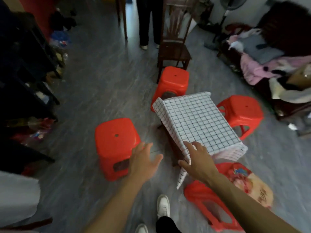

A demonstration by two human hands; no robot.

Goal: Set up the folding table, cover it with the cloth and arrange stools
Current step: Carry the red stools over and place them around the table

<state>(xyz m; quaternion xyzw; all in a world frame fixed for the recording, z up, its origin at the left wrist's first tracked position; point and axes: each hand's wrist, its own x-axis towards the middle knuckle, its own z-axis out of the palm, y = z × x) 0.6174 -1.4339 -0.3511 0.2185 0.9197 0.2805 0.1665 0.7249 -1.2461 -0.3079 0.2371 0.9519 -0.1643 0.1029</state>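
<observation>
A small low table stands on the grey floor, covered by a white cloth with a black grid (198, 120); only a dark leg (175, 153) shows beneath. Red plastic stools stand around it: one to the left (114, 140), one at the far side (173, 83), one to the right (242, 113). Another red stool (213, 204) with a patterned cushion on its seat is near my feet. My right hand (196, 160) lies on the cloth's near left corner, fingers spread. My left hand (144, 160) hovers open beside the left stool, holding nothing.
A dark wooden chair (173, 46) stands behind the far stool, and a person's legs (148, 22) are beyond it. Dark shelving (25, 68) lines the left side. A sofa heaped with clothes (269, 61) fills the right. My white shoes (163, 206) are at the bottom.
</observation>
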